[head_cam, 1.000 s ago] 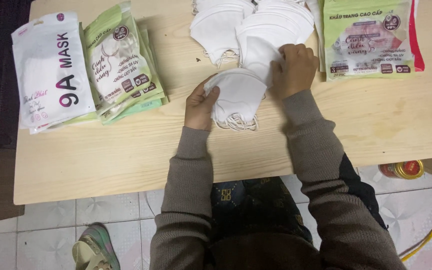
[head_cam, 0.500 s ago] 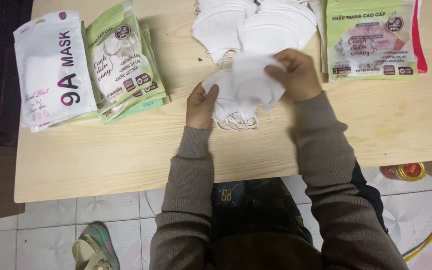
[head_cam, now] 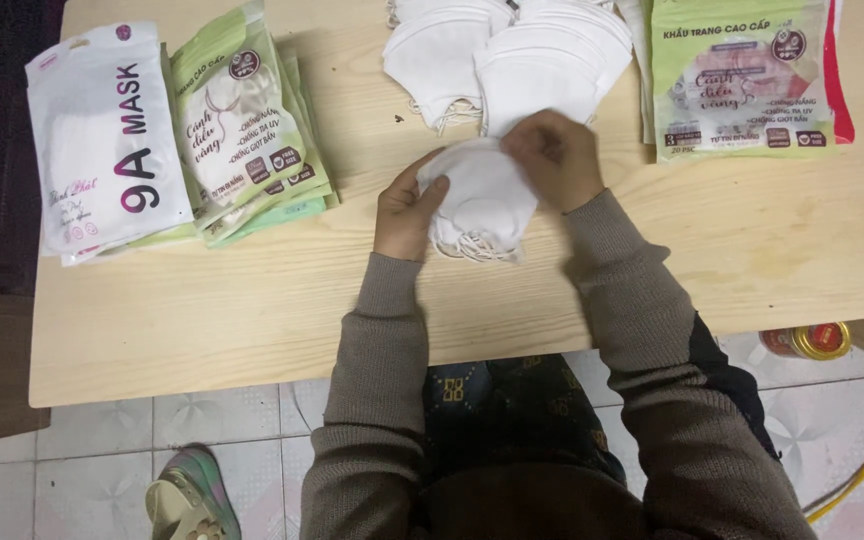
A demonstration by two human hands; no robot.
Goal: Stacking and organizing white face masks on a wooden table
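— Wooden counter (head_cam: 252, 310): bare toward six o'clock, packets (head_cam: 242, 130) at ten, masks (head_cam: 512, 60) at twelve.

— Hands?

— Left hand (head_cam: 404, 212) and right hand (head_cam: 557, 158) both grip a mask stack (head_cam: 482, 205), centre.

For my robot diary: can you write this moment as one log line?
left hand: steadies white mask stack | right hand: pinches top mask | surface: wooden table

- You have one view only, from the camera on your head, looking steeply down.
- It faces the wooden table (head_cam: 252, 300) from your seated side, far edge at top.
- It sits close: your sleeves, lap and tiled floor (head_cam: 152, 450) fill the bottom.
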